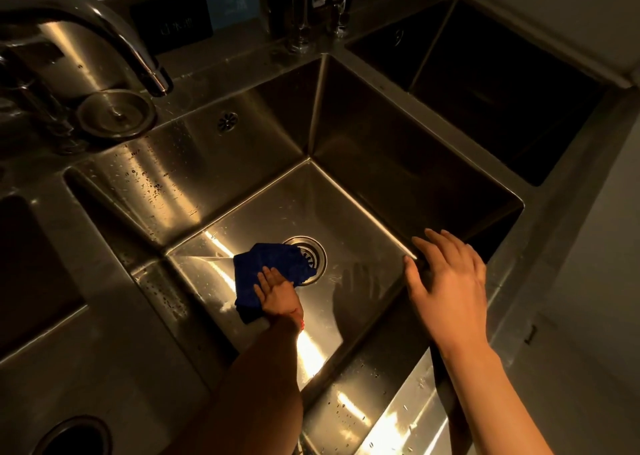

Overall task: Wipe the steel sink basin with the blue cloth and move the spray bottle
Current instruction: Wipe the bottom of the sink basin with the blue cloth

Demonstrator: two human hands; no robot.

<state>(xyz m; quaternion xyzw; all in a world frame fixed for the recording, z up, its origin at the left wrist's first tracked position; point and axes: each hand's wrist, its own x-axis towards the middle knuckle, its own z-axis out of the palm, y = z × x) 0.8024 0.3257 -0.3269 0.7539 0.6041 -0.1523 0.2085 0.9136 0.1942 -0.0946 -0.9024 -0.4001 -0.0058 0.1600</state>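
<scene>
L hand (277,293): pressed flat, fingers together, on the crumpled dark-blue cloth (266,267); nothing pinched.
R hand (446,281): fingers spread, empty, rested on the near-right rim of the square brushed-steel sink basin (363,163).
Cloth: on basin floor, edge touching the round slotted steel drain (310,259).
Handling: cloth judged soft, light, prob. damp; best bunched under the palm. Steel smooth, wet w/ droplets, likely slippery.
Surrounds: curved chrome faucet (104,35) at far left.
Spray bottle: not seen.
</scene>
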